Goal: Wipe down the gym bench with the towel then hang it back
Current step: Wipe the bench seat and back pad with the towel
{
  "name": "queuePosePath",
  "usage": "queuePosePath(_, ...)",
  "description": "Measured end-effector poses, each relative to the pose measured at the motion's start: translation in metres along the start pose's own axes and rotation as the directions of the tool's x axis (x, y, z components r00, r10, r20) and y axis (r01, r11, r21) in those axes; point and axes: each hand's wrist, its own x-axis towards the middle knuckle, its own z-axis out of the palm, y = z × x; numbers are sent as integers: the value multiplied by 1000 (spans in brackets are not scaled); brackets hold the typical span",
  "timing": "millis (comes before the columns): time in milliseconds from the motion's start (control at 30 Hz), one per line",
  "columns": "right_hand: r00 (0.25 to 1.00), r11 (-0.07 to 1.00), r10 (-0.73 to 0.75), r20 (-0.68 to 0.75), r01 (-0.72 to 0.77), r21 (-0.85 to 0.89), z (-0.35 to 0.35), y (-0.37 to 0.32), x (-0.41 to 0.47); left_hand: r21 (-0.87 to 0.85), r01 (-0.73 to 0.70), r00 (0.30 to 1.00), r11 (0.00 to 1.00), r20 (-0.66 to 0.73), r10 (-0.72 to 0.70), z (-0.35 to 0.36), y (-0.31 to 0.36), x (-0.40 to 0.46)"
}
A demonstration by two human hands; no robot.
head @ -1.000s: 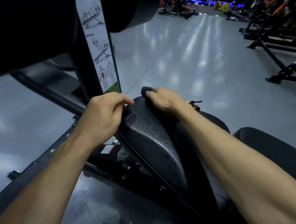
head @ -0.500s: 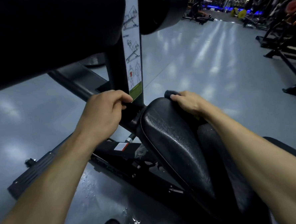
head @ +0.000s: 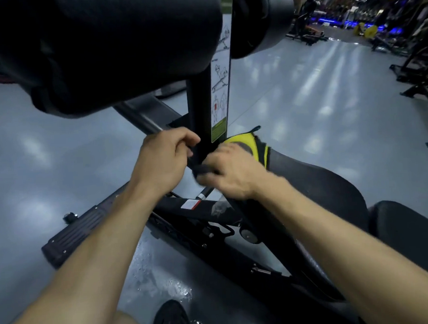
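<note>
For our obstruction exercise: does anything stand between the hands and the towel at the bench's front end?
Nothing visible does. The right hand already presses the towel onto the seat pad; the left hand grips beside the upright post.

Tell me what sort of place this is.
Almost certainly a commercial gym: a padded bench seat with black roller pads, an exercise diagram sticker on its post, and more machines with yellow weight plates across the floor.

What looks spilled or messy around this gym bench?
Scattered water droplets glisten on the grey gym floor beside the black bench frame, near a black shoe. Nothing else stands out.
</note>
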Motion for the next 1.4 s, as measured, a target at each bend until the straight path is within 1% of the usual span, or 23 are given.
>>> queuePosePath(67, 992, 991, -117, 39, 119, -59, 4, -15, -17, -10, 18, 1000, 1000, -7, -18, -1, -1, -7)
queuePosePath(133, 989, 990, -135, 59, 137, -24, -4, -5, -19, -5, 32, 999, 999, 0, -32, -3, -3, -16)
queuePosePath(167, 996, 996, -82, 44, 81, 21, -11, 3, -14, -3, 37, 999, 999, 0, -37, -6, -3, -21)
queuePosePath(233, 992, 975, 127, -13, -122, 188, -23, 17, -2, -21, 45, 999, 999, -24, -45, -14, -4, -30)
queuePosePath(267, 975, 951, 217, -38, -202, 235, -22, 20, 1, -26, 45, 998, 999, -34, -46, -17, -3, -34)
queuePosePath(300, 970, 949, 239, -51, -223, 223, -18, 18, 3, -28, 47, 998, 998, -38, -49, -20, -2, -37)
queuePosePath(367, 988, 979, 145, -62, -134, 155, -7, 3, -5, -28, 63, 998, 998, -31, -64, -24, -1, -41)
queuePosePath(433, 999, 991, 14, -29, -10, 132, -2, -14, -29, -23, 80, 997, 997, -12, -80, -22, 2, -41)
queuePosePath(467, 999, 995, -38, 4, 38, 97, 0, -21, -47, -22, 85, 996, 996, 2, -85, -20, 3, -40)
queuePosePath(533, 981, 986, -159, 108, 164, -38, 11, -32, -88, -21, 83, 996, 996, 32, -82, -15, 6, -41)
queuePosePath(600, 952, 960, -228, 206, 255, -115, 18, -36, -123, -28, 73, 996, 997, 50, -71, -10, 5, -42)
queuePosePath(700, 946, 953, -246, 208, 276, -127, 17, -23, -134, -33, 70, 996, 997, 60, -68, -7, 0, -40)
queuePosePath(800, 928, 937, -302, 216, 331, -111, 12, -15, -108, -59, 75, 997, 995, 40, -72, -7, -5, -36)
queuePosePath(867, 934, 932, -301, 190, 331, -148, 9, -9, -79, -70, 69, 998, 995, 12, -68, -7, -7, -34)
queuePosePath(933, 971, 958, -205, 121, 224, -179, 3, -5, -36, -67, 66, 998, 996, -12, -67, -7, -8, -31)
queuePosePath(1000, 998, 997, -16, 56, 20, -71, -5, -1, 1, -65, 70, 997, 995, -24, -71, -7, -7, -31)
queuePosePath(1033, 999, 999, 42, 32, -41, -24, -6, 1, 10, -61, 70, 997, 996, -24, -72, -8, -7, -32)
queuePosePath(1067, 999, 999, 41, 2, -41, -14, -4, 0, 12, -54, 70, 997, 996, -22, -71, -9, -6, -32)
queuePosePath(1133, 999, 998, -40, -15, 39, -49, -2, -10, -5, -44, 69, 997, 997, -13, -70, -11, -5, -31)
queuePosePath(1167, 996, 994, -90, 5, 90, -59, 1, -16, -22, -48, 70, 997, 996, -6, -71, -11, -4, -30)
queuePosePath(1267, 965, 969, -219, 144, 232, -82, 13, -30, -89, -71, 63, 997, 995, 40, -60, -3, 4, -31)
queuePosePath(1300, 952, 962, -242, 187, 260, -78, 16, -32, -113, -72, 52, 997, 996, 58, -48, 0, 7, -32)
queuePosePath(1400, 947, 962, -257, 191, 269, -43, 16, -27, -168, -84, 23, 996, 996, 86, -16, 6, 15, -35)
